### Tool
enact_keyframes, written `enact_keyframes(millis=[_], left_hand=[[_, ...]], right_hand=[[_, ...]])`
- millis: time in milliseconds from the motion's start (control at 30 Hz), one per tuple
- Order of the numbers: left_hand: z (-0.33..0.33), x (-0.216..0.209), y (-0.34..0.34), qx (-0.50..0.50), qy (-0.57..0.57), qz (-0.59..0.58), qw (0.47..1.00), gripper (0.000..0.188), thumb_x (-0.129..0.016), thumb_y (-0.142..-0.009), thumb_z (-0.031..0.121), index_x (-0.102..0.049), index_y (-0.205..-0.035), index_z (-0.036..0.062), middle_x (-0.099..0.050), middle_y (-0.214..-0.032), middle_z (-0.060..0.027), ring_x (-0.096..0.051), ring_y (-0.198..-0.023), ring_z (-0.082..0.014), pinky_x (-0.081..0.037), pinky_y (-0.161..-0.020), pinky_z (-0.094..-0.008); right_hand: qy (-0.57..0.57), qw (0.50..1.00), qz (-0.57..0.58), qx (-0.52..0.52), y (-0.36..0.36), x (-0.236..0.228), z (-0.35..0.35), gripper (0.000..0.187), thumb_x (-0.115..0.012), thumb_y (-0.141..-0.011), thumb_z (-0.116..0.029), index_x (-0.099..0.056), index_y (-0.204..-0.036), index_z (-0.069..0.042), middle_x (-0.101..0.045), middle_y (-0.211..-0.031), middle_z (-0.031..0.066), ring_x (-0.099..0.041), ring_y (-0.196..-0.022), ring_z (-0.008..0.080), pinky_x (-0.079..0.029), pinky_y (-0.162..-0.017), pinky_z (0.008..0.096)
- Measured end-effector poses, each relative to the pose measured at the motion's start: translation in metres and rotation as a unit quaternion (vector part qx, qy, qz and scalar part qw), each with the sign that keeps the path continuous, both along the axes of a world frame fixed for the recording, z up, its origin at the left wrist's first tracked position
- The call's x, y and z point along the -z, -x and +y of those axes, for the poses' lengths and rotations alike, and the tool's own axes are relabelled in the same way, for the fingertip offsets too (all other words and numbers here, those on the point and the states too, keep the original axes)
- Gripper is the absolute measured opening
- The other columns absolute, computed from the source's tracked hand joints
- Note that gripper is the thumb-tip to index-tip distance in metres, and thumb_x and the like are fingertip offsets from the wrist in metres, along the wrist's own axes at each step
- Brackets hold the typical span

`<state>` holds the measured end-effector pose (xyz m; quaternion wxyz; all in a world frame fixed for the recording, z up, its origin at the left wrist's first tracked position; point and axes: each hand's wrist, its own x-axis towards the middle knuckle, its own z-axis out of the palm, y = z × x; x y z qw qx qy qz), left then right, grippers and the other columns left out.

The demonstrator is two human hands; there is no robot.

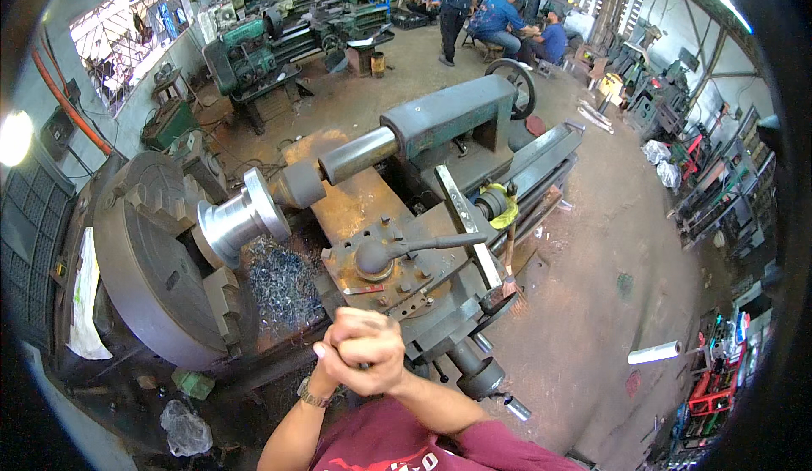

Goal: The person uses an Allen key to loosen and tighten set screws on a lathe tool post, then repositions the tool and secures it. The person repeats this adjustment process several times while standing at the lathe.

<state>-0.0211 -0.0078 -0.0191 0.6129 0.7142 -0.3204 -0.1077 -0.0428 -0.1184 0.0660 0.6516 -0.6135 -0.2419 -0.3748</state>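
Observation:
My left hand (370,321) and my right hand (365,363) are clasped together, fingers folded over each other, in front of a large metal lathe. No object shows in them. A watch (314,393) is on my left wrist. Just beyond my hands is the tool post (365,270) with its long handle (440,242). Left of that, a shiny flanged metal workpiece (233,227) sits between the big round chuck (156,276) and the tailstock (457,116). Curled metal chips (283,283) lie under the workpiece.
A flat metal bar (468,227) lies across the carriage, beside a brush (510,283) and yellow cloth (507,210). A handwheel (497,309) projects at right. Clear plastic (186,429) lies lower left. Several people (499,21) and other machines (254,44) are farther back. Tool racks (719,386) line the right.

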Motion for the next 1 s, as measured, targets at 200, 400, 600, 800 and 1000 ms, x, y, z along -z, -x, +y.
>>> enact_keyframes(millis=[200, 400, 600, 800, 1000], left_hand=[[-0.016, 0.007, -0.007, -0.074, 0.113, -0.161, 0.978, 0.028, -0.072, -0.080, 0.017, -0.069, -0.103, 0.0030, -0.071, -0.103, -0.0144, -0.070, -0.102, -0.0352, -0.054, -0.093, -0.0463], [-0.001, 0.020, 0.003, -0.068, -0.026, -0.104, 0.992, 0.024, -0.072, -0.078, 0.011, -0.069, -0.101, 0.0043, -0.072, -0.097, -0.0101, -0.069, -0.093, -0.0296, -0.056, -0.085, -0.0422], [-0.007, 0.018, 0.004, -0.041, 0.086, 0.009, 0.995, 0.011, -0.061, -0.096, 0.004, -0.065, -0.102, -0.0043, -0.069, -0.082, -0.0130, -0.060, -0.078, -0.0146, -0.051, -0.074, -0.0348], [-0.011, -0.009, 0.007, -0.045, 0.110, 0.065, 0.991, 0.022, -0.059, -0.103, 0.015, -0.062, -0.095, -0.0048, -0.062, -0.075, -0.0086, -0.052, -0.064, -0.0151, -0.044, -0.062, -0.0342], [-0.006, -0.029, -0.001, 0.010, 0.017, -0.011, 1.000, 0.021, -0.060, -0.100, 0.017, -0.065, -0.096, -0.0028, -0.068, -0.078, -0.0145, -0.067, -0.075, -0.0258, -0.053, -0.076, -0.0403]], right_hand=[[0.039, 0.958, -0.054, -0.280, -0.031, -0.006, -0.039, 0.035, -0.072, -0.069, -0.005, -0.040, -0.056, -0.002, -0.034, -0.060, 0.0093, -0.042, -0.052, 0.0288, -0.033, -0.050, 0.0410], [-0.012, 0.842, -0.205, -0.499, -0.063, 0.008, -0.047, 0.039, -0.072, -0.073, 0.004, -0.040, -0.054, -0.007, -0.046, -0.060, 0.0038, -0.046, -0.049, 0.0198, -0.034, -0.046, 0.0365], [-0.010, 0.819, -0.178, -0.545, -0.078, -0.002, -0.045, 0.025, -0.083, -0.064, 0.007, -0.066, -0.074, -0.009, -0.056, -0.065, 0.0036, -0.060, -0.059, 0.0207, -0.044, -0.049, 0.0362], [-0.148, 0.791, -0.006, -0.594, -0.073, 0.024, -0.046, 0.027, -0.089, -0.075, -0.020, -0.065, -0.078, -0.008, -0.056, -0.065, 0.0052, -0.048, -0.056, 0.0188, -0.040, -0.053, 0.0348], [-0.147, 0.881, 0.069, -0.444, -0.028, 0.023, -0.065, 0.010, -0.060, -0.103, -0.016, -0.058, -0.098, -0.008, -0.049, -0.069, 0.0072, -0.051, -0.058, 0.0177, -0.042, -0.051, 0.0314]])
